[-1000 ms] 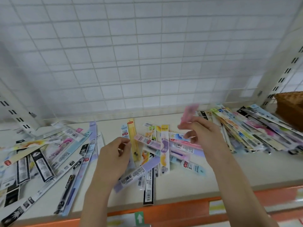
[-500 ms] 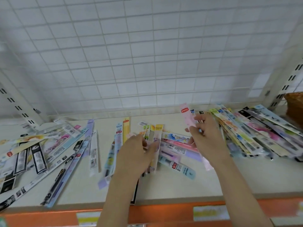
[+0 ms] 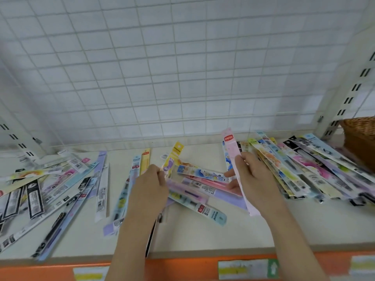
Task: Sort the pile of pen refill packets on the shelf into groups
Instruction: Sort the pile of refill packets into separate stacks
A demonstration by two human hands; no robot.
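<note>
Right hand [image 3: 256, 180] pinches pink packet [image 3: 233, 157], long axis 11-to-5 o'clock, header up. Left hand [image 3: 149, 190] grips yellow packet [image 3: 175, 157], header toward 1 o'clock.

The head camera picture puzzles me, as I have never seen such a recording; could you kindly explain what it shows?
No machine here: a person wears one wide-angle camera on the head, looking down at their own bare hands. On the pale shelf lie many pen refill packets, with spreads to the left and right and a looser pile in the middle. The right hand holds a pink packet upright; the left hand pinches a yellow packet. A wicker basket stands far right.
</note>
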